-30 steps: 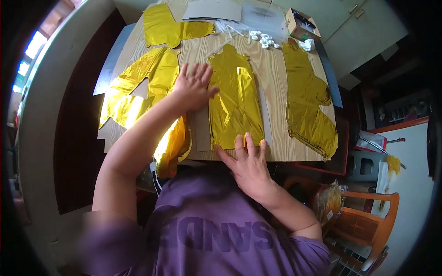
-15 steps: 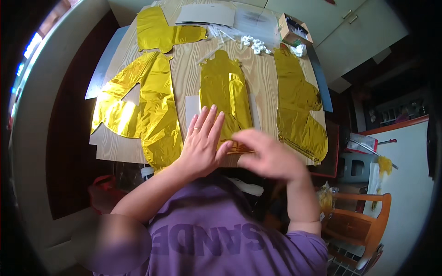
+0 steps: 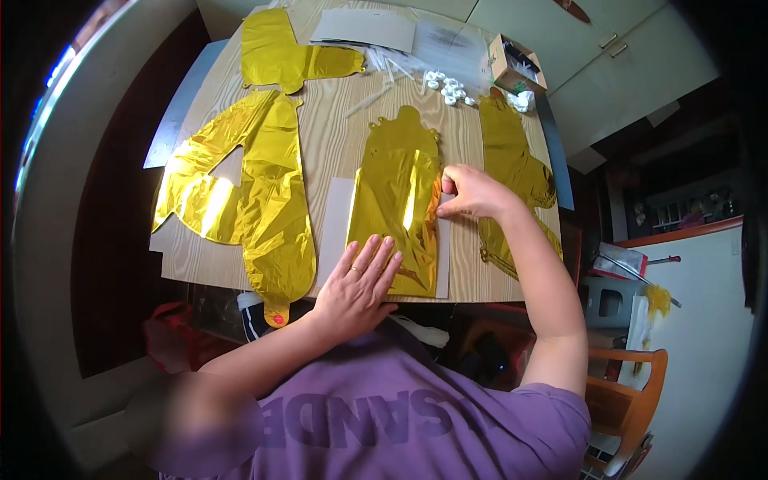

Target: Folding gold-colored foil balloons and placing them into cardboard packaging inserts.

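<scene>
A gold foil balloon (image 3: pixel 388 188) lies folded in the middle of the wooden table, over a pale card sheet (image 3: pixel 337 216) whose sides show past it. My left hand (image 3: pixel 356 280) rests flat on the balloon's near end, fingers stretched out. At the balloon's right edge my right hand (image 3: pixel 474 192) has thumb and forefinger closed in a pinch on the foil. Three more flat gold foil balloons lie around it: one shaped like a four (image 3: pixel 272 184) to the left, another (image 3: pixel 268 52) at the far left, and a third (image 3: pixel 504 144) partly behind my right forearm.
Along the far side are stacked card sheets (image 3: pixel 364 30), white straws (image 3: pixel 388 62), small white rolls (image 3: pixel 450 86) and an open box (image 3: pixel 516 64) of small items. The left balloon's tail hangs over the near table edge. A wooden chair (image 3: pixel 640 392) stands at the lower right.
My right hand has moved from near my left hand to the balloon's right edge and pinched it. The left hand has slid nearer to me. The middle balloon and card sit closer to the table's front.
</scene>
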Available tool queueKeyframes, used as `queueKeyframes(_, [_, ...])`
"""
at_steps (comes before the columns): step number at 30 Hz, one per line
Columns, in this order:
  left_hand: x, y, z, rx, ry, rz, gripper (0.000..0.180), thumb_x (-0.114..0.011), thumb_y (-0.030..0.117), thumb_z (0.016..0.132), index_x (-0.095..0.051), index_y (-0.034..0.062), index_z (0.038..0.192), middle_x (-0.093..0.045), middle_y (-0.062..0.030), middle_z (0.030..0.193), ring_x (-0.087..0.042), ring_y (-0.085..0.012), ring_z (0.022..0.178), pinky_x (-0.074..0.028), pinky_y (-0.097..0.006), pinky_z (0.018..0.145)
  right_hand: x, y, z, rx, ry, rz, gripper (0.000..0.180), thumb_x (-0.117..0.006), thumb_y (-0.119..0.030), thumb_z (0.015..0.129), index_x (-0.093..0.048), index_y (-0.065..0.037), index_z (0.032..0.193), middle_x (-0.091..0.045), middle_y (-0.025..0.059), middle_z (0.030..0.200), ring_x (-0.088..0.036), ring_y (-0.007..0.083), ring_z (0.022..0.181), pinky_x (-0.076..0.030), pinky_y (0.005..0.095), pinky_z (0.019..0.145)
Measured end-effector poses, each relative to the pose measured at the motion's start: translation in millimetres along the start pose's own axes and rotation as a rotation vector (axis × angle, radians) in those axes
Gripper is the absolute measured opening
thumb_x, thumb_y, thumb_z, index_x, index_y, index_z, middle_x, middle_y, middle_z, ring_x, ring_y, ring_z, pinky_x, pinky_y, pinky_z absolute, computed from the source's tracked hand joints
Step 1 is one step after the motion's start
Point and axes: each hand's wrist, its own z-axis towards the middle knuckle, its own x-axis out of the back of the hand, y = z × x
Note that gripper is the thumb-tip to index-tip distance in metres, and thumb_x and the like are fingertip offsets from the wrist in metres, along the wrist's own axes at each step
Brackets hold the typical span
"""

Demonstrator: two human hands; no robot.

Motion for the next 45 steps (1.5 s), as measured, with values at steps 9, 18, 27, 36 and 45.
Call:
queueKeyframes(9, [-10, -4, -12, -0.081, 0.088, 0.158, 0.066, -0.065, 0.030, 0.088, -0.048, 0.0068, 0.147, -0.045, -0.0151, 0.155, -0.039, -0.0337, 0.146, -0.026, -0.051, 0.121, 6, 45, -5, -0.212, 0.117, 0.707, 0.018, -0.074, -0.011, 0.090, -0.067, -0.007, 0.106, -0.070, 0.0005, 0.087, -0.064, 0.0087, 0.067, -0.052, 0.0236, 0.062])
queueKeyframes(18, [-6, -5, -20, 0.017, 0.248, -0.239, 0.059, -0.061, 0.010, 0.086, -0.051, 0.0046, 0.144, -0.051, -0.0173, 0.150, -0.043, -0.0340, 0.143, -0.028, -0.050, 0.120, 86, 109, -47, -0.382, 0.680, 0.406, 0.018, -0.068, -0.011, 0.088, -0.069, 0.002, 0.102, -0.067, 0.0050, 0.072, -0.059, 0.0100, 0.057, -0.045, 0.0250, 0.049])
queueKeyframes(27, [22, 11, 11, -0.003, 0.295, -0.051, 0.052, -0.058, 0.009, 0.090, -0.053, 0.0022, 0.141, -0.053, -0.0170, 0.147, -0.045, -0.0369, 0.141, -0.029, -0.054, 0.119, -32, 27, -55, -0.169, 0.171, 0.433, 0.028, -0.068, -0.012, 0.092, -0.067, 0.002, 0.116, -0.063, 0.0000, 0.076, -0.055, 0.0071, 0.062, -0.046, 0.0265, 0.056])
queueKeyframes(36, [33, -12, -18, 0.027, 0.049, -0.229, 0.079, -0.066, 0.038, 0.092, -0.035, -0.0012, 0.153, -0.034, -0.0225, 0.159, -0.027, -0.0417, 0.150, -0.020, -0.054, 0.122, -68, -53, -122, 0.041, 0.700, -0.167, 0.044, -0.067, -0.019, 0.094, -0.057, 0.002, 0.132, -0.061, 0.0200, 0.127, -0.059, 0.0365, 0.118, -0.047, 0.0450, 0.101])
queueKeyframes(45, [16, -59, 15, -0.038, -0.024, 0.045, 0.083, -0.054, 0.059, 0.095, -0.039, 0.0003, 0.152, -0.034, -0.0207, 0.161, -0.029, -0.0372, 0.150, -0.021, -0.053, 0.122, -190, -84, -108, 0.084, 0.571, -0.243, 0.083, -0.059, -0.046, 0.097, -0.025, -0.003, 0.159, -0.016, 0.0328, 0.162, -0.019, 0.0521, 0.148, -0.014, 0.0647, 0.119])
